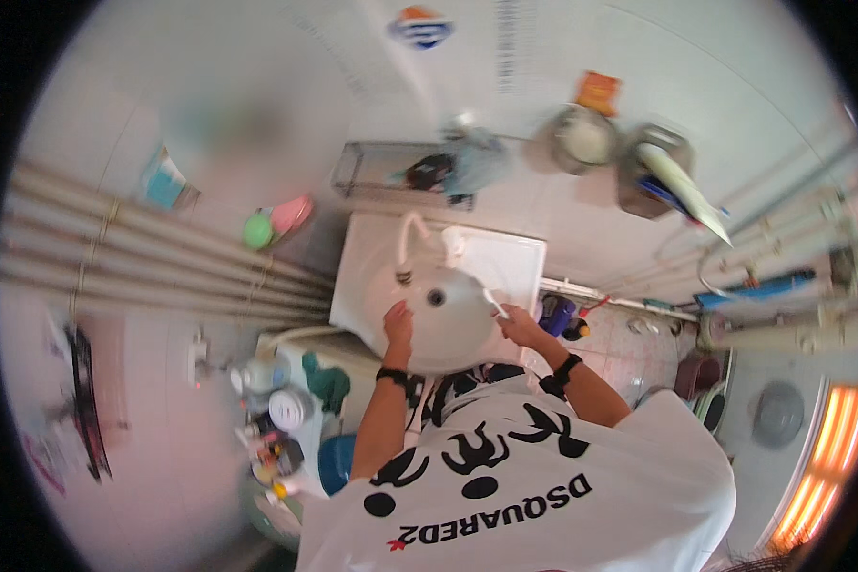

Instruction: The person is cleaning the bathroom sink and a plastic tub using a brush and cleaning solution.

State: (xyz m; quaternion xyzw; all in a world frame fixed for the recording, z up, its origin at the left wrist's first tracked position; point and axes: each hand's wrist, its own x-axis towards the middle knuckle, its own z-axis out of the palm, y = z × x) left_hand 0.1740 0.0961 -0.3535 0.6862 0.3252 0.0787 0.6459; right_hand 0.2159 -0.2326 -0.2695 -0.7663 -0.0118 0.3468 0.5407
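Observation:
My right hand (519, 326) grips a slim white handled item (495, 303), perhaps a brush, at the right side of a white washbasin (465, 347). Over the basin's left part is my left hand (399, 323), just below the spout of a pale curved faucet (405, 250); its fingers are close together, and whether they hold something small cannot be told. Between the two hands the dark drain (436, 297) shows in the bowl. Both wrists wear black bands.
A wire rack (372, 171) with a dark item and a bluish bag is behind the basin. Pipes (186, 250) run along the left wall. Tubs and bottles stand on a washing machine or cabinet at lower left, near a green cloth (327, 385). Purple bottles (558, 314) stand right of the basin.

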